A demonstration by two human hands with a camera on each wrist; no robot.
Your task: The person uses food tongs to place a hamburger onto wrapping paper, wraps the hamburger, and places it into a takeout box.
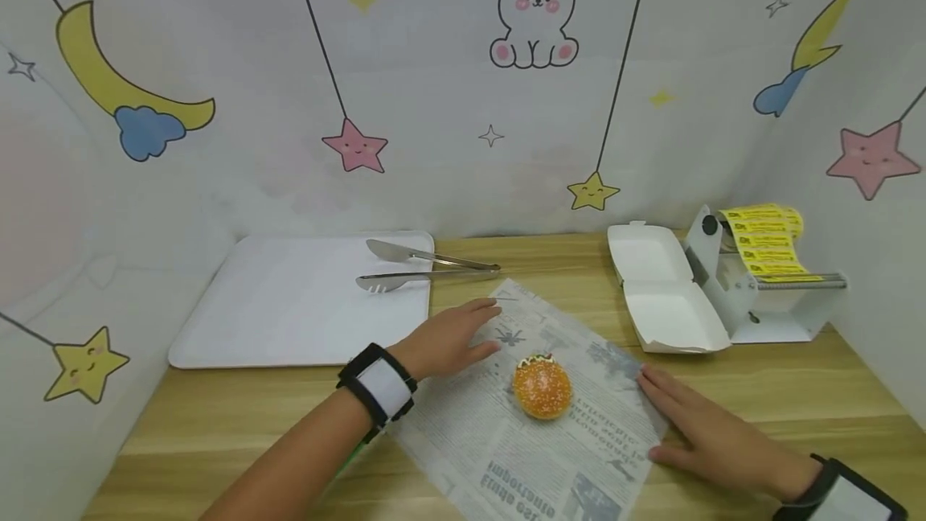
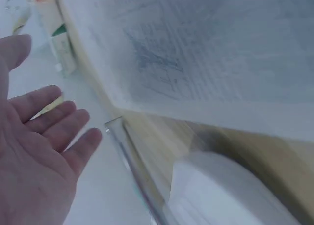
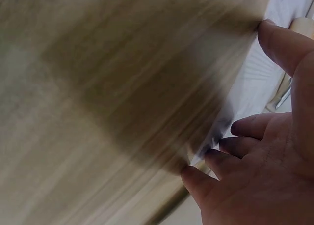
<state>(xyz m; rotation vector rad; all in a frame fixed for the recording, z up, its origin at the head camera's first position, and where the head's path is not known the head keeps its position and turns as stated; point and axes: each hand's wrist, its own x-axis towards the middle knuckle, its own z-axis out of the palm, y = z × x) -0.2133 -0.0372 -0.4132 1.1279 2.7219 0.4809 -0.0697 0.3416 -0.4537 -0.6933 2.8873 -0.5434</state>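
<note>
A sheet of newsprint-patterned wrapping paper [image 1: 463, 432] lies slantwise on the wooden table. On its middle sits a small sesame-bun burger [image 1: 542, 392], with a bit of green and white filling showing at its far side. My left hand [image 1: 444, 340] is over the paper's left edge, fingers extended and holding nothing; the left wrist view shows its palm [image 2: 39, 161] apart from the sheet. At the paper's right edge, my right hand [image 1: 705, 432] touches with thumb and fingertips. Its loosely extended fingers [image 3: 225, 161] meet the paper's edge in the right wrist view.
Behind my left hand is a white tray [image 1: 311, 296], with metal tongs [image 1: 434, 270] lying partly across its right side. An open white clamshell box [image 1: 676, 312] stands at the back right, beside a label dispenser [image 1: 767, 316] with a yellow label roll [image 1: 767, 235]. Printed cloth walls surround the table.
</note>
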